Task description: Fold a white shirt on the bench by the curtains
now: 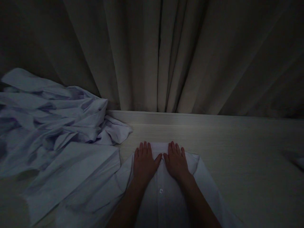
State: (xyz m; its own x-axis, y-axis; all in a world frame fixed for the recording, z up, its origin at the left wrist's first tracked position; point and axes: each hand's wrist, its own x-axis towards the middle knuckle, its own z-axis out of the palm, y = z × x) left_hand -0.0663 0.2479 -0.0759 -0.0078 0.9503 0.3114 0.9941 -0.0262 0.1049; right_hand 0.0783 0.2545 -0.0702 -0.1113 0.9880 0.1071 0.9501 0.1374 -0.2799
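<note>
A white button-up shirt [166,196] lies front side up on the pale floor, its collar pointing away from me and its sleeves spread to both sides. My left hand [145,161] rests flat on the left side of the collar, fingers stretched forward. On the collar's right side, my right hand [176,161] lies flat in the same way. The two thumbs point toward each other near the collar's middle and almost meet. Below them runs the button placket, with one button [161,191] plainly visible. My forearms cover parts of the shirt's front.
A heap of crumpled white shirts [59,114] lies at the left, with some cloth touching or overlapping the left sleeve. Long grey-brown curtains [140,57] hang behind a low pale ledge [201,118]. Something pale and blurred [299,162] shows at the right edge. The light is dim.
</note>
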